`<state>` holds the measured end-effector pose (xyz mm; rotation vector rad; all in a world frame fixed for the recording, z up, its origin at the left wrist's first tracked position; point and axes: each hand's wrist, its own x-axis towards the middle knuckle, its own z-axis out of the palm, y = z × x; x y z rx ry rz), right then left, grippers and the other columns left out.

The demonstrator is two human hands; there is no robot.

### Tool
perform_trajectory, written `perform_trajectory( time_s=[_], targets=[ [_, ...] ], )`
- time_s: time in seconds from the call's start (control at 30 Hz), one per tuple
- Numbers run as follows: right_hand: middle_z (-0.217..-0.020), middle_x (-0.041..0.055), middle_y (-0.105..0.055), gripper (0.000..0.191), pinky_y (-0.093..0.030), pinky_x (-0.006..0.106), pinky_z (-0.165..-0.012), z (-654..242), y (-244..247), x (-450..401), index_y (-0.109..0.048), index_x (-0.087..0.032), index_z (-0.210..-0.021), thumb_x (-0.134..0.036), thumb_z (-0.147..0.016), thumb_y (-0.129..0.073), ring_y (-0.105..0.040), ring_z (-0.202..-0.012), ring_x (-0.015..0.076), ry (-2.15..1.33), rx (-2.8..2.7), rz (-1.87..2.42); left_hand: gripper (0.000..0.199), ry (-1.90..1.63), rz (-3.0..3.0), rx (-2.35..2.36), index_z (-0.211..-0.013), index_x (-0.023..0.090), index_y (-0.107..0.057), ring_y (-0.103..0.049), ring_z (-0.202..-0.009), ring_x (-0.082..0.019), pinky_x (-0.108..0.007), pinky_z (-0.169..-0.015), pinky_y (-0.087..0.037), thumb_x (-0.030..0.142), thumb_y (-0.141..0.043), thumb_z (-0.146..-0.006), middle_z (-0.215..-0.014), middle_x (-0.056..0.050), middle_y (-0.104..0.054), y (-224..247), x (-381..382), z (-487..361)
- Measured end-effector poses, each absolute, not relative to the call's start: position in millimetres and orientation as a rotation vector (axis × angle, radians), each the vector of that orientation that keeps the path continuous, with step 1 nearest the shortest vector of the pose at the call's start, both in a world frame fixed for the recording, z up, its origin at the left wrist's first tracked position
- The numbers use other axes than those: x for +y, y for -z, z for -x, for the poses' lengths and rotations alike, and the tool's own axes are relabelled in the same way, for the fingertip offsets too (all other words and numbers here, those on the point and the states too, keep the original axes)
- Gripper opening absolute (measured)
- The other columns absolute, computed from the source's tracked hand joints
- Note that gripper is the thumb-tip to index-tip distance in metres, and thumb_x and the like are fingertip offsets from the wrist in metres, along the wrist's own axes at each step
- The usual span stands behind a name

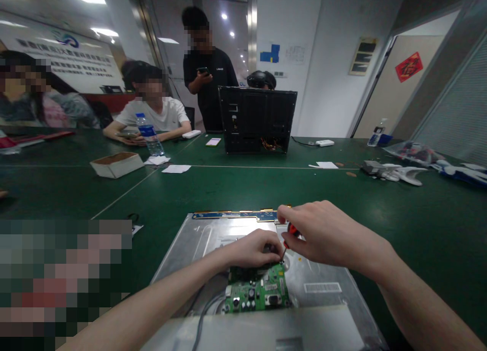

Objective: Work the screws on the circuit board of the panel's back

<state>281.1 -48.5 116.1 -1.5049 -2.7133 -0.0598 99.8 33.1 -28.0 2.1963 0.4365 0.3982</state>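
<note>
My right hand (319, 234) grips a screwdriver (291, 232) with a red and dark handle. The tool slants down, and its tip meets the upper right corner of a green circuit board (258, 292). Fingers curled and pressed together, my left hand (256, 247) rests over the board's upper edge beside that tip; what it pinches, if anything, is hidden. The board sits on the silver metal back of a flat panel (323, 303), which has a blue circuit strip (234, 215) along its far edge. A grey cable (203, 315) runs left of the board.
Across the green table (213, 188) stands a black monitor casing (258, 120), with a person behind it. A cardboard box (116, 165) and a water bottle (149, 134) are at the left. White plastic parts (391, 172) lie at the right. Other people sit or stand beyond the table.
</note>
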Motion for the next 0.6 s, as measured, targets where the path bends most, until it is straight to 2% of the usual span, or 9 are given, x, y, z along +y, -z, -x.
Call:
perform_trajectory(
  time_s=[0.1,0.2,0.3,0.43,0.53,0.6],
  targets=[
    [-0.086,0.0057,-0.075,0.012,-0.028,0.028,-0.054,-281.9,-117.3,-50.3,-0.062,-0.018,-0.101,-0.026,-0.092,-0.061,-0.068,-0.071,0.0200,0.008,-2.724,1.485,0.008,-0.405,-2.209,0.438,-0.086,0.016,-0.072,-0.063,-0.081,-0.019,-0.025,-0.075,-0.047,0.011,-0.066,-0.084,-0.085,-0.001,-0.070,28.0,33.3,-99.8],
    [-0.085,0.0048,-0.076,0.013,-0.029,0.028,-0.055,-282.1,-117.6,-49.9,-0.064,-0.021,-0.103,-0.031,-0.096,-0.061,-0.069,-0.074,0.0208,0.021,-2.715,1.508,0.008,-0.397,-2.219,0.430,-0.086,0.015,-0.071,-0.063,-0.079,-0.019,-0.024,-0.073,-0.046,0.009,-0.065,-0.084,-0.084,-0.002,-0.070,28.9,33.6,-99.8],
    [-0.083,0.0047,-0.076,0.015,-0.027,0.028,-0.054,-280.8,-117.3,-47.7,-0.067,-0.022,-0.097,-0.035,-0.099,-0.059,-0.070,-0.072,0.0208,0.069,-2.716,1.558,0.010,-0.395,-2.171,0.433,-0.088,0.016,-0.070,-0.064,-0.077,-0.018,-0.024,-0.071,-0.046,0.008,-0.065,-0.082,-0.083,-0.001,-0.070,29.8,33.7,-99.8],
    [-0.079,0.0049,-0.074,0.018,-0.021,0.030,-0.053,-278.8,-117.0,-46.5,-0.065,-0.020,-0.085,-0.028,-0.098,-0.056,-0.067,-0.066,0.0197,0.091,-2.744,1.548,0.008,-0.402,-2.163,0.447,-0.087,0.016,-0.070,-0.065,-0.079,-0.018,-0.024,-0.073,-0.048,0.010,-0.066,-0.083,-0.085,-0.002,-0.071,29.9,33.5,-99.1],
    [-0.080,0.0049,-0.074,0.008,-0.021,0.029,-0.053,-279.1,-117.3,-48.4,-0.063,-0.019,-0.092,-0.024,-0.095,-0.058,-0.065,-0.065,0.0185,0.085,-2.734,1.517,0.008,-0.399,-2.188,0.442,-0.088,0.015,-0.072,-0.065,-0.082,-0.020,-0.026,-0.076,-0.048,0.012,-0.066,-0.084,-0.088,-0.003,-0.072,29.5,33.5,-98.4],
    [-0.083,0.0049,-0.074,0.009,-0.023,0.029,-0.053,-280.0,-117.9,-50.2,-0.061,-0.018,-0.099,-0.022,-0.091,-0.059,-0.065,-0.066,0.0179,0.038,-2.742,1.498,0.008,-0.406,-2.203,0.447,-0.089,0.016,-0.073,-0.065,-0.083,-0.020,-0.026,-0.076,-0.048,0.016,-0.066,-0.085,-0.088,-0.003,-0.073,29.3,33.5,-98.2]
  ],
)
